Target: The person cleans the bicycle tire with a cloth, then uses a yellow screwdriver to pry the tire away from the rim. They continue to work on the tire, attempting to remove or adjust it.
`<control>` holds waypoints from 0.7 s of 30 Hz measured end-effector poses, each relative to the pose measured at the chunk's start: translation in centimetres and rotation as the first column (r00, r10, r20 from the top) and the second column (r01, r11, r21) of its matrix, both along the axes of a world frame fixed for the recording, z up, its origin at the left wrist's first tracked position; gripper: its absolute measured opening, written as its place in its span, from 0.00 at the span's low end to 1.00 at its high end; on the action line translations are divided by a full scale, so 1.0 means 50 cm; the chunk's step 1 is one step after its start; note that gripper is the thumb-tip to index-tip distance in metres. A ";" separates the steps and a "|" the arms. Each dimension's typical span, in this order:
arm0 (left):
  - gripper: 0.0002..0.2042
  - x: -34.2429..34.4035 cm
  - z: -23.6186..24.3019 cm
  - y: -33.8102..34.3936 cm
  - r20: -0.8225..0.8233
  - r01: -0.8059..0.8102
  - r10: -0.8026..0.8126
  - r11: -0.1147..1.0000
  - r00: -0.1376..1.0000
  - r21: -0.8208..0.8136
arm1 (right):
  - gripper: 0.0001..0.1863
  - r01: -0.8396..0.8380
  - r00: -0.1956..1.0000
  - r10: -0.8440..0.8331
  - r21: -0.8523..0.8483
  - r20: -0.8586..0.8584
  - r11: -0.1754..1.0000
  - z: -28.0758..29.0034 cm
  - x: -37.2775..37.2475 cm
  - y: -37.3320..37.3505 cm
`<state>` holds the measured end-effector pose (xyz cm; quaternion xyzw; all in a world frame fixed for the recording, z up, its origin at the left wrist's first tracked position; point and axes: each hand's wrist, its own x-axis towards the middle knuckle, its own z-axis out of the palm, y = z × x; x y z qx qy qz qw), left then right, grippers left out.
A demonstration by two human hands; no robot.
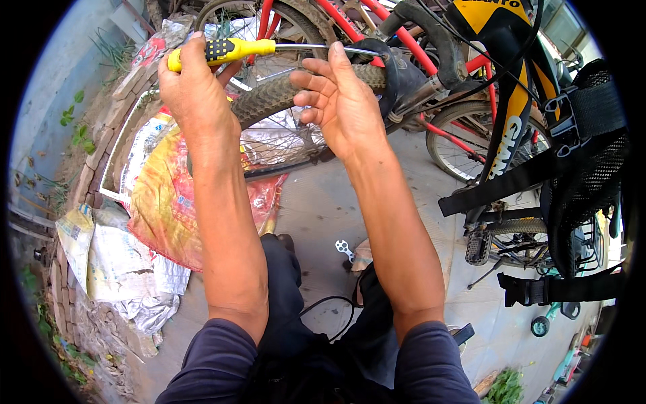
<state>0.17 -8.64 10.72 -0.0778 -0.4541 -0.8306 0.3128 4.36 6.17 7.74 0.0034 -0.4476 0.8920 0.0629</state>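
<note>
My left hand [194, 94] grips the yellow-and-black handle of a screwdriver [245, 48], whose metal shaft points rightward toward the black front fork [417, 94] of a bicycle. My right hand [342, 101] is open, palm up, fingers loosely bent and apart, with its thumb tip at the shaft; I cannot tell if it touches. Both hands are over the bicycle's knobby tyre [259, 102] and spoked wheel. On the paving below, between my legs, lies a silver multi-hole spanner [343, 250].
Red-framed bicycles [431, 60] stand behind, a black-and-yellow frame [511, 114] at right with black straps and mesh [568, 168] in front. Printed sacks [161, 209] lie left beside a brick edging [101, 155] with plants. A black cable loop [336, 301] and small wheel [540, 325] are on the ground.
</note>
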 end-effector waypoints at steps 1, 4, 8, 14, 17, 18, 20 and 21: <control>0.14 0.001 -0.001 -0.001 -0.004 0.001 -0.001 1.000 1.000 0.007 | 0.30 -0.022 1.000 0.022 -0.023 0.002 1.000 0.002 -0.005 0.004; 0.12 0.005 0.000 -0.001 -0.019 0.009 -0.008 0.999 1.000 0.033 | 0.26 -0.038 0.999 0.037 -0.069 -0.007 0.997 0.002 -0.024 0.012; 0.13 0.011 0.004 -0.002 -0.046 0.064 -0.062 0.997 0.997 0.034 | 0.21 -0.023 0.999 0.018 -0.118 -0.045 0.993 -0.001 -0.039 0.012; 0.17 -0.005 0.011 -0.022 0.003 0.260 -0.281 0.889 0.960 0.376 | 0.17 0.049 0.998 -0.046 -0.082 0.036 0.995 0.003 -0.042 0.015; 0.15 -0.017 0.006 -0.024 0.019 0.223 -0.274 0.820 0.962 0.527 | 0.14 0.059 0.997 -0.053 -0.101 0.061 0.993 0.004 -0.035 0.010; 0.14 -0.025 0.002 -0.021 0.031 0.206 -0.262 0.820 0.965 0.534 | 0.14 0.063 0.996 -0.056 -0.104 0.067 0.993 0.002 -0.035 0.011; 0.11 -0.037 -0.007 -0.018 -0.001 0.202 -0.236 0.826 0.972 0.526 | 0.15 0.059 0.997 -0.053 -0.096 0.057 0.994 0.005 -0.035 0.011; 0.10 -0.041 -0.008 -0.019 -0.021 0.212 -0.235 0.834 0.972 0.509 | 0.15 0.055 0.997 -0.050 -0.093 0.053 0.994 0.007 -0.034 0.010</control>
